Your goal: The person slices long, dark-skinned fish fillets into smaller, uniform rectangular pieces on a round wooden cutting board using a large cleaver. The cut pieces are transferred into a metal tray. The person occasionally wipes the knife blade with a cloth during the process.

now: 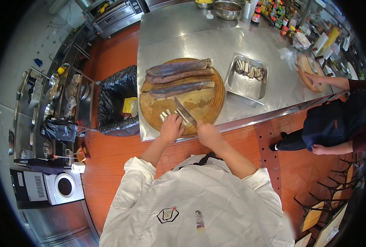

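My right hand point(209, 134) grips a kitchen knife point(185, 110), its blade lying along cut pale strips on a round wooden chopping board point(198, 105). The fingers of my left hand point(171, 129) press on several cut eggplant strips point(167, 114), just left of the blade. Farther up the board lie three long purple eggplant pieces: a top one point(180, 68), a middle one point(180, 76) and a lower one point(183, 89). Right of the board, a steel tray point(246, 92) holds cut eggplant strips point(247, 69) at its far end.
A bin lined with black plastic point(116, 92) stands against the table's left edge. Sauce bottles point(255, 14) and a steel bowl point(227, 10) occupy the far side of the steel table point(183, 43). At right, another person's hand point(315, 79) rests at a smaller wooden board point(304, 71).
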{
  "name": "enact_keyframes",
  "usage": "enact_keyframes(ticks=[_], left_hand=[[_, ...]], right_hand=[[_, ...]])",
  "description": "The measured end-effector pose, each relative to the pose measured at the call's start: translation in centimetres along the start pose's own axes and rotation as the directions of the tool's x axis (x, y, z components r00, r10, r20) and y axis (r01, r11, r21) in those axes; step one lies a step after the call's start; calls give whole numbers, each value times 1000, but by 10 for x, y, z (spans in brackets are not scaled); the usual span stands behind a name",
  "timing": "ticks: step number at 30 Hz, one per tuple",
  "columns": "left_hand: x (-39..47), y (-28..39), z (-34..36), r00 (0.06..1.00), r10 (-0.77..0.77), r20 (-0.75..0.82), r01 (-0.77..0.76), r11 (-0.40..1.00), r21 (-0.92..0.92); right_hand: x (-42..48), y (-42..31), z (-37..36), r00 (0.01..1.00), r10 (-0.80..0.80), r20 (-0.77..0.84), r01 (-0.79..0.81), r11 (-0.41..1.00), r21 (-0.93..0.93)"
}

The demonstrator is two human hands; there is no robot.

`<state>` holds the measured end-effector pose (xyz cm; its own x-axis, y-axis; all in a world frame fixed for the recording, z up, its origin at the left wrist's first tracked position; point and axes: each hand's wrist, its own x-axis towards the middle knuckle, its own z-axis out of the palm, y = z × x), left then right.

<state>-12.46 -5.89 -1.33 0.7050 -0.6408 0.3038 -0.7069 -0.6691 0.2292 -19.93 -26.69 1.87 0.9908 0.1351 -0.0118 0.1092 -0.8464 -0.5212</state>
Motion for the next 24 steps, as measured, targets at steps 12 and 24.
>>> enact_keyframes(ticks=[12, 24], left_hand=[[-4, 2, 2, 998, 50, 42, -50, 999, 11], [-2, 5, 3, 987, 138, 80, -139, 990, 8]], right_hand=[[-23, 4, 2, 999, -18, -35, 16, 998, -58], [11, -4, 11, 998, 63, 24, -60, 991, -122]])
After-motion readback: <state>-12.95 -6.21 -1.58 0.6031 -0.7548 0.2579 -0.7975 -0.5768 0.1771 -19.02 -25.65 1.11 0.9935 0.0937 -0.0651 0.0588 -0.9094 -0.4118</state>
